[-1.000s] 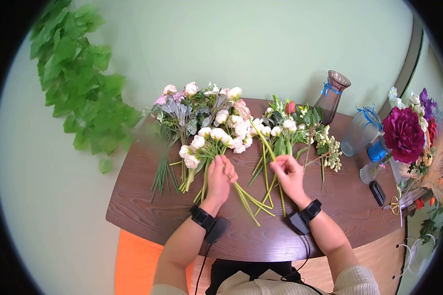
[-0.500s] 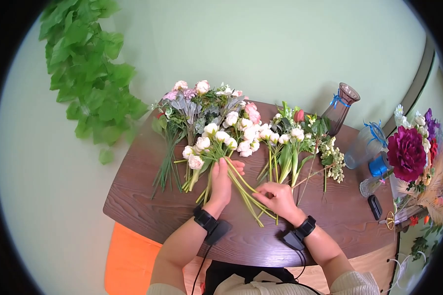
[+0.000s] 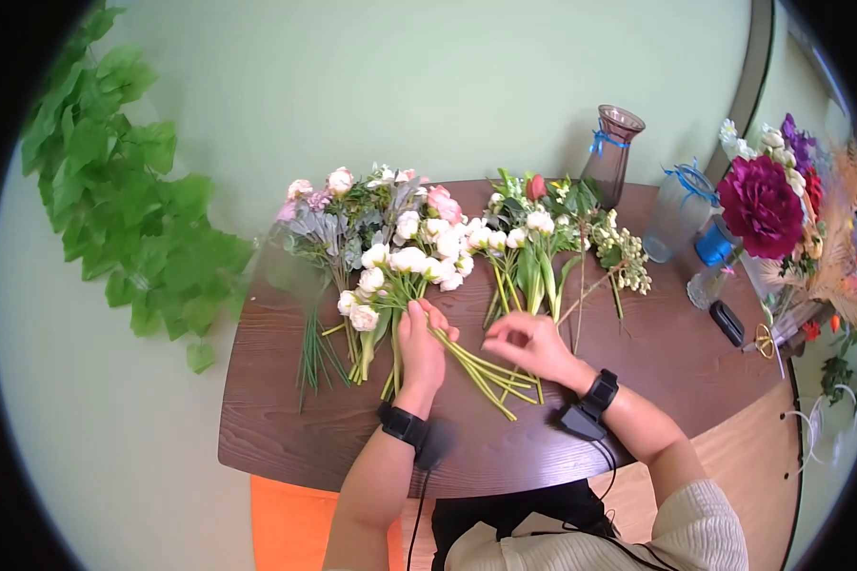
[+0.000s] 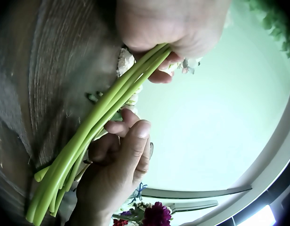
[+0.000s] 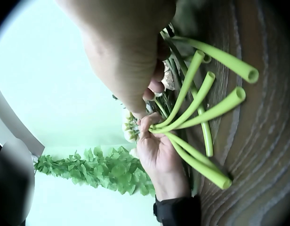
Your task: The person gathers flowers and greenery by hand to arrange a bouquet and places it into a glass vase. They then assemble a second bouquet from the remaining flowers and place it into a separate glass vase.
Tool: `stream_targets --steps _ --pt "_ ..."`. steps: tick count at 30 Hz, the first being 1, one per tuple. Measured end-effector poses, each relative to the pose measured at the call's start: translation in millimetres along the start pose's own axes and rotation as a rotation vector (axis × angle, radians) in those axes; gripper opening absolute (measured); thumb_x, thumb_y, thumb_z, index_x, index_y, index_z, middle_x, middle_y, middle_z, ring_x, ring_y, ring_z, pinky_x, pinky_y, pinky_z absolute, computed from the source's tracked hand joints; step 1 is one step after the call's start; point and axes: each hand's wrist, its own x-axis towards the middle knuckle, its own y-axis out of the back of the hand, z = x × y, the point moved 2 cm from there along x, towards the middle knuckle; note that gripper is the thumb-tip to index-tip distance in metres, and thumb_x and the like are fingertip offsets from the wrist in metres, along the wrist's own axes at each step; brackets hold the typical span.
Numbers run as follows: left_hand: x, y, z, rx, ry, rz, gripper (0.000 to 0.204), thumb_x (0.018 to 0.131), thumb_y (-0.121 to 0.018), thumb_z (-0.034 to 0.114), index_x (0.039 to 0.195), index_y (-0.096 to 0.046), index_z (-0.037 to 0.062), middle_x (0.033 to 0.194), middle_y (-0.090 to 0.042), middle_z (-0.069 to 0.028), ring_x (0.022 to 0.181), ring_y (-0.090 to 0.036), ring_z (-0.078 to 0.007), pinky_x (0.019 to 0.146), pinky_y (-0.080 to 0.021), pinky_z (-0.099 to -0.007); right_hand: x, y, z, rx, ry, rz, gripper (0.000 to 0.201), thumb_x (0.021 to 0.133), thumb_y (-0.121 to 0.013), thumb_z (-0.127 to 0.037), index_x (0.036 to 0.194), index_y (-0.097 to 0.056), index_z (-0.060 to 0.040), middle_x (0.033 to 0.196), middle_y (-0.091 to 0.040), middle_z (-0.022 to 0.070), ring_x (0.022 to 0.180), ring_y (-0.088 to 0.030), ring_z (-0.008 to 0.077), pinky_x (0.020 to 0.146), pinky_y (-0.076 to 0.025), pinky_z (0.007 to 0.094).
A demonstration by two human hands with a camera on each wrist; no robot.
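My left hand (image 3: 423, 350) grips a bunch of white flowers (image 3: 408, 261) by the stems, with round heads fanned out beyond the fingers. Their thick green stems (image 4: 95, 117) run out of the fist toward the right, and several hollow cut ends (image 5: 225, 182) spread apart in the right wrist view. Just right of these stems is my right hand (image 3: 535, 346), fingers loosely bent and nothing between them. In the left wrist view that hand (image 4: 119, 165) is close beside the stems, its thumb up.
Mixed flowers (image 3: 333, 224) lie at the back left of the table (image 3: 324, 447), and more stems with leaves and a red tulip (image 3: 536, 187) at centre right. A purple vase (image 3: 607, 167), a frosted vase (image 3: 671, 224), blue ribbon (image 3: 714, 243) and gold-handled scissors (image 3: 765, 341) stand or lie at right.
My right hand brought a long stem leftward to the left hand's bunch and let go of it; now it is empty beside the stems. The left hand keeps its hold.
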Motion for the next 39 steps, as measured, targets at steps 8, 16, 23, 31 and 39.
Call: stream_targets --steps 8,16,23,31,39 --pt "1.9 1.8 0.8 0.004 0.039 0.007 0.025 0.094 -0.036 0.032 0.082 -0.041 0.0109 0.063 -0.038 0.0022 0.058 -0.039 -0.0089 0.053 -0.038 -0.0263 3.9 24.7 16.3 -0.376 -0.113 0.146 0.019 0.074 -0.063 -0.019 0.080 -0.051 -0.0050 0.069 -0.057 0.0092 0.060 -0.057 0.0263 0.054 -0.044 0.0362" --pt "3.0 -0.3 -2.1 0.021 0.027 0.001 0.025 0.094 -0.034 0.031 0.081 -0.040 0.0109 0.062 -0.037 0.0015 0.056 -0.038 -0.0094 0.050 -0.037 -0.0257 -6.7 14.8 10.3 -0.577 -0.327 0.171 0.027 0.075 -0.064 -0.026 0.074 -0.050 -0.0035 0.062 -0.059 0.0111 0.061 -0.059 0.0273 0.054 -0.045 0.0366" --pt "1.8 1.5 -4.5 0.006 0.035 -0.025 0.025 0.094 -0.035 0.031 0.081 -0.040 0.0108 0.062 -0.038 0.0013 0.056 -0.038 -0.0095 0.050 -0.037 -0.0257 -11.7 13.0 14.1 -0.565 -0.446 0.124 0.030 0.072 -0.065 -0.030 0.081 -0.053 -0.0037 0.068 -0.062 0.0131 0.068 -0.060 0.0309 0.061 -0.046 0.0397" --pt "2.5 2.3 -6.6 0.055 0.045 -0.038 0.026 0.094 -0.035 0.033 0.081 -0.040 0.0109 0.062 -0.040 0.0000 0.057 -0.041 -0.0103 0.051 -0.038 -0.0261 -12.4 15.5 16.9 -0.407 -0.496 0.175 0.039 0.067 -0.068 -0.021 0.098 -0.051 -0.0033 0.071 -0.064 0.0075 0.073 -0.061 0.0247 0.067 -0.046 0.0351" --pt "4.3 0.1 -8.4 0.068 0.057 -0.022 0.025 0.094 -0.034 0.032 0.083 -0.040 0.0104 0.061 -0.041 -0.0006 0.055 -0.041 -0.0106 0.048 -0.038 -0.0266 -10.2 9.9 8.9 0.124 -0.208 0.437 0.017 0.081 -0.057 -0.006 0.097 -0.059 -0.0011 0.068 -0.052 -0.0044 0.060 -0.045 0.0013 0.055 -0.038 0.0159"
